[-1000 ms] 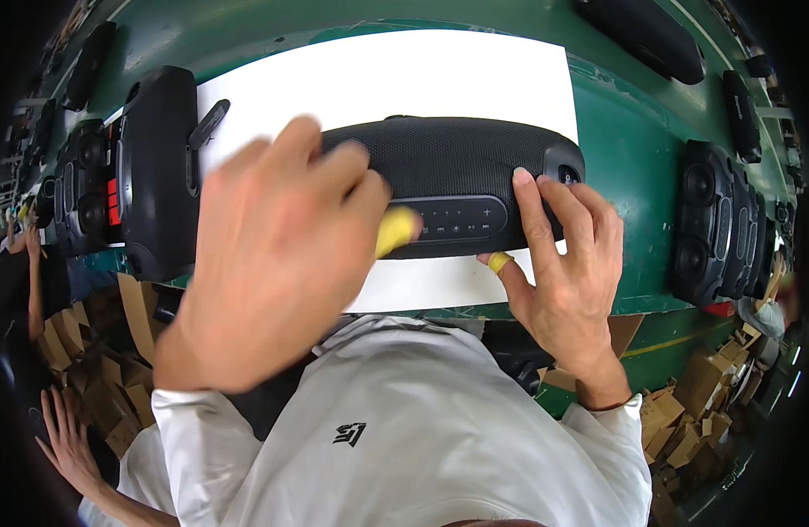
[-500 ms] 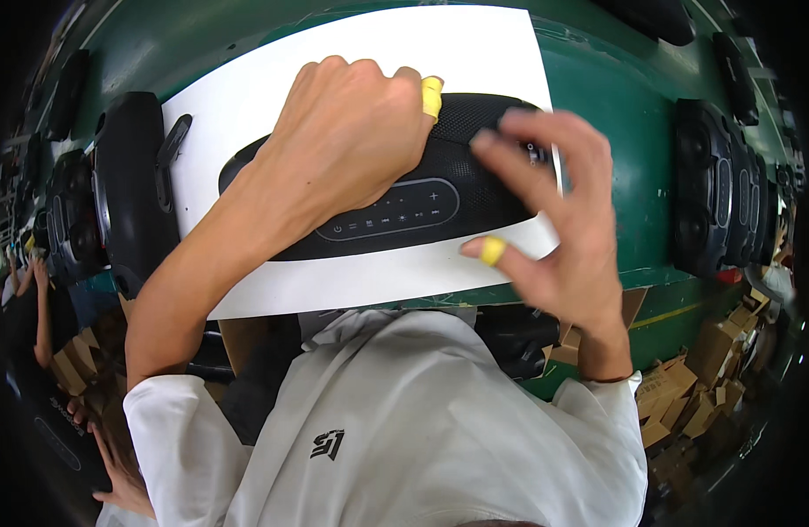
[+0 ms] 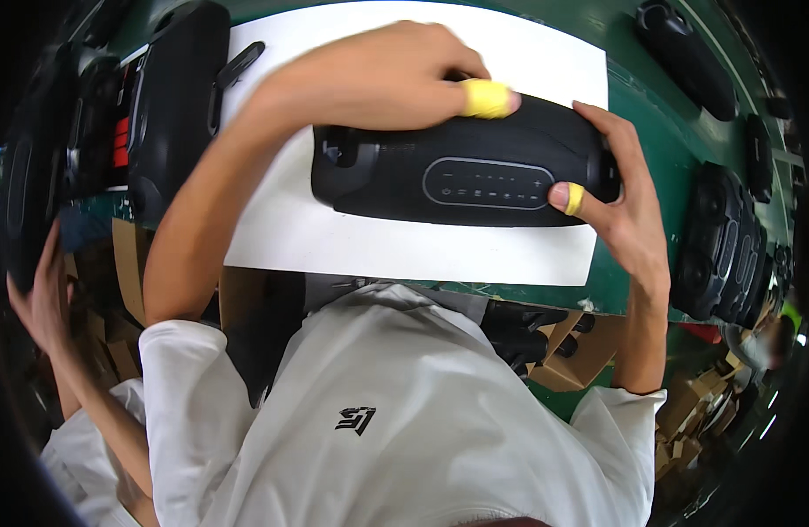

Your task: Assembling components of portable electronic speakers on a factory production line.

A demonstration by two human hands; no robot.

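Observation:
A black portable speaker [image 3: 378, 180] lies on a white sheet [image 3: 404, 250], its oval button panel facing up. My right hand [image 3: 628, 193] grips its right end. The yellow-taped thumb presses beside the panel, and the fingers wrap round the far corner. At the speaker's far edge is my left hand [image 3: 404, 75], slightly blurred, its fingers curled closed. The left thumb, wrapped in yellow tape, points right along that edge. What the left fingers hold, if anything, is hidden.
Another black speaker [image 3: 180, 105] stands at the sheet's left, more speakers [image 3: 725, 237] at the right on the green table [image 3: 637, 114]. An open cardboard box [image 3: 575, 351] is below the near edge. A co-worker's hand [image 3: 49, 303] shows at far left.
My right hand, open in the air before, has closed on the speaker's right end. My left hand has gone from over the speaker to its far edge, uncovering the button panel.

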